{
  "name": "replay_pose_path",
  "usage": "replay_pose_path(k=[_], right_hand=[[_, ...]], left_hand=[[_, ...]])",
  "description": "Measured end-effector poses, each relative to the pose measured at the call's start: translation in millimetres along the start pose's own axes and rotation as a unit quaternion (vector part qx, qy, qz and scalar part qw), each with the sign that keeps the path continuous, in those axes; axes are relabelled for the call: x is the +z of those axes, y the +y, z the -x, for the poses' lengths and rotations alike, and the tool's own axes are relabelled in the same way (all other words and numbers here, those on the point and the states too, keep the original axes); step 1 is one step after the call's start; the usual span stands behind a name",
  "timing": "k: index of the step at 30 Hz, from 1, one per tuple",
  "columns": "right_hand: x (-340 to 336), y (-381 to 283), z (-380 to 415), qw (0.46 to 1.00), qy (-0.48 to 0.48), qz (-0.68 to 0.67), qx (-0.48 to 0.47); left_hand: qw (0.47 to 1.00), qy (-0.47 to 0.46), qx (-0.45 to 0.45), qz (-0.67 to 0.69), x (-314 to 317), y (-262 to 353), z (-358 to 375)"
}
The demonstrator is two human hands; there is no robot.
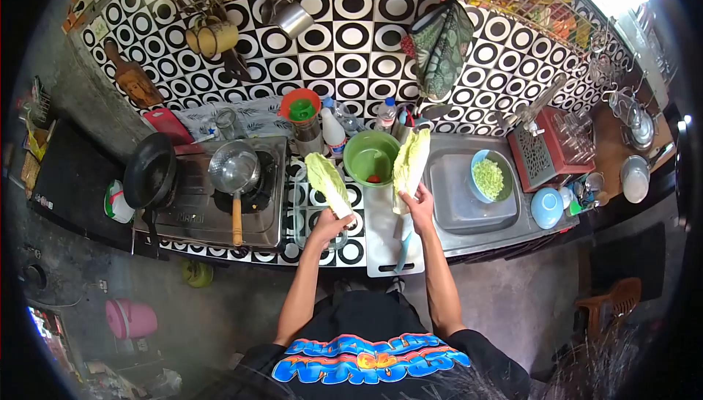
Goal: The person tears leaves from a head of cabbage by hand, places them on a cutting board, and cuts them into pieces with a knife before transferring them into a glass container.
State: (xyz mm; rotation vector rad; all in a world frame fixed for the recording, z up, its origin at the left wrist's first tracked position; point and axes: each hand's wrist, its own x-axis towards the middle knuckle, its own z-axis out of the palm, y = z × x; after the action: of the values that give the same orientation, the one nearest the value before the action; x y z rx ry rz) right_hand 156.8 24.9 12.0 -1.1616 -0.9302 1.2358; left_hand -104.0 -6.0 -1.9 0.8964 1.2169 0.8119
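My left hand (329, 228) is closed around the pale base of a long piece of napa cabbage (326, 182), its leafy end pointing up and left. In my right hand (417, 206) is another piece of napa cabbage (411, 162), held nearly upright. Below my right hand lies a white cutting board (379, 242) with a light-blue-handled knife (403, 246) on it. Between the two cabbage pieces, beyond my hands, stands a green basin (359, 168) with something small and red inside. A light blue bowl (477, 158) of finely chopped pale green vegetable (488, 179) stands in the sink.
To the left is a gas stove (198, 223) with a metal strainer pan (234, 169) and a black wok (150, 171). Bottles (333, 132) stand along the tiled wall. Right of the sink (469, 213) are an upturned blue bowl (546, 207) and a red rack (553, 151) with glasses.
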Motion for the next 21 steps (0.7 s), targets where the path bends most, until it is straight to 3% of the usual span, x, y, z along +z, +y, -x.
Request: replay_pose_path(k=[6,11,14,15,17,20,21], right_hand=[[34.7,30.4,-74.4,0.998,0.021,0.023,-0.048],[69.0,44.7,-115.8,0.988,0.059,0.13,-0.05],[61.2,95.1,-149.3,0.966,0.051,0.251,-0.037],[62.6,100.1,-151.5,0.952,0.053,0.299,-0.027],[62.7,111.9,-147.6,0.922,0.047,0.37,-0.104],[86.6,80.6,-102.1,0.907,0.033,0.361,-0.213],[99.8,64.1,-76.6,0.939,0.011,0.3,-0.167]], left_hand=[[0.999,0.008,-0.026,0.036,-11.5,-15.3,5.9],[0.994,0.032,0.023,0.103,-21.8,-33.5,10.5],[0.991,0.065,0.029,0.113,-27.9,-30.5,21.9],[0.992,0.063,0.029,0.109,-31.6,-33.6,22.3],[0.989,0.086,0.034,0.119,-33.7,-39.3,22.3],[0.989,0.09,0.042,0.112,-38.0,-48.4,18.4],[0.989,0.086,0.044,0.114,-37.9,-52.0,17.1]])
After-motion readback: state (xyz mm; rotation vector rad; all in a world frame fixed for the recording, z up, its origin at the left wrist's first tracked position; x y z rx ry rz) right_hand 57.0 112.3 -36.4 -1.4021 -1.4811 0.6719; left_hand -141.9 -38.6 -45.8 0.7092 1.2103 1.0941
